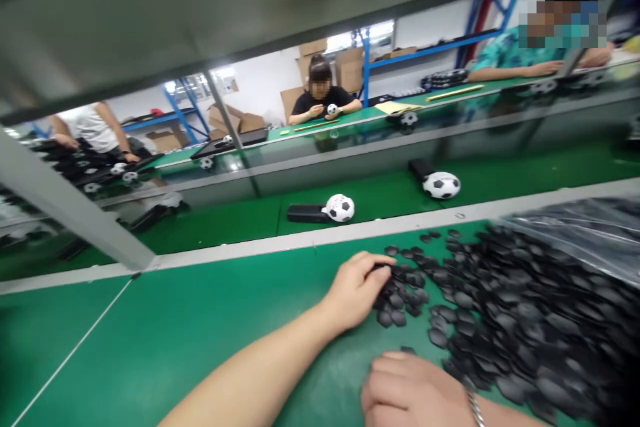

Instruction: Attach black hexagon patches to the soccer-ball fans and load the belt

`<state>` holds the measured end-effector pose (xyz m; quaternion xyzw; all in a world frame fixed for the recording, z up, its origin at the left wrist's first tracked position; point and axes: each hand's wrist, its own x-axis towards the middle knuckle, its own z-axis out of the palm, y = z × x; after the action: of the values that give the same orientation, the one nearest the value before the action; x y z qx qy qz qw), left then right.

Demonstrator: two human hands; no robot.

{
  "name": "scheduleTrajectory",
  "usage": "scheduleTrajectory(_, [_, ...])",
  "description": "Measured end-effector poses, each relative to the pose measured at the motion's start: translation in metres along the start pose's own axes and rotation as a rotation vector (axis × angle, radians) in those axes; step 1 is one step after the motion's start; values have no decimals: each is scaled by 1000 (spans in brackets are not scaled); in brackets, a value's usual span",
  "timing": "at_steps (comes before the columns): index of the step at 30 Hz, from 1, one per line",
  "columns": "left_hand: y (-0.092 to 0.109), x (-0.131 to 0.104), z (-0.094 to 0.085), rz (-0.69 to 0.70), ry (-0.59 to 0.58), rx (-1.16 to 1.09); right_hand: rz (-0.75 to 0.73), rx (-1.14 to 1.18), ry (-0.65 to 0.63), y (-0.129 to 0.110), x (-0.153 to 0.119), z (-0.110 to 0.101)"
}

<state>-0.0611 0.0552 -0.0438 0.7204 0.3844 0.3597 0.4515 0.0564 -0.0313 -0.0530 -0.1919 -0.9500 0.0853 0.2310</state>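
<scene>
My left hand [357,290] reaches into the near edge of a scatter of small flat black pieces [397,300], many-sided in outline. Its thumb and fingers are curled around some of these pieces, partly hiding them. Closer to me, my right hand [413,390] rests low over the green table with its fingers bent inward. One dark piece [409,350] shows just past its knuckles; whatever lies under the fingers is hidden. A large heap of the same black pieces [540,320] spreads to the right of both hands.
Clear plastic bag [585,233] lies over the heap. Beyond a pale rail [260,237], a green belt [250,220] carries two black-handled items with soccer-ball heads [341,208] [443,185]. A slanted post [75,193] stands left. Several people work across the line.
</scene>
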Motion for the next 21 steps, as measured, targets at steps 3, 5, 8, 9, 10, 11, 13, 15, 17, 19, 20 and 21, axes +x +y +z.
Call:
scheduleTrajectory(3, [-9, 6, -3, -123, -21, -276, -30, 19, -28, 6, 1, 9])
scheduleTrajectory(5, [-12, 10, -5, -170, -23, -408, -55, 38, -36, 11, -1, 16])
scheduleTrajectory(8, [-12, 12, -8, -242, 15, -614, -45, 71, -56, 14, -2, 22])
scheduleTrajectory(9, [-11, 13, -8, -254, 28, -651, -31, 80, -55, 13, -3, 21])
scheduleTrajectory(10, [-10, 13, -9, -256, 38, -661, -12, 86, -48, 12, -3, 19])
scheduleTrajectory(11, [-9, 14, -9, -264, 47, -683, 14, 90, -41, 11, -2, 17])
scheduleTrajectory(13, [-7, 15, -11, -296, 68, -761, 82, 91, -38, 8, -1, 10])
scheduleTrajectory(15, [-6, 16, -13, -347, 95, -887, 156, 83, -50, 6, 0, 3])
scheduleTrajectory(17, [-6, 18, -17, -393, 133, -1011, 248, 10, -20, 5, 0, -1])
scheduleTrajectory(19, [-7, 19, -20, -411, 167, -1089, 367, -164, 60, 8, -1, -2])
scheduleTrajectory(20, [-7, 19, -21, -410, 180, -1118, 427, -261, 99, 10, -2, -2])
scheduleTrajectory(21, [-7, 19, -22, -403, 189, -1142, 477, -345, 123, 13, -3, -1])
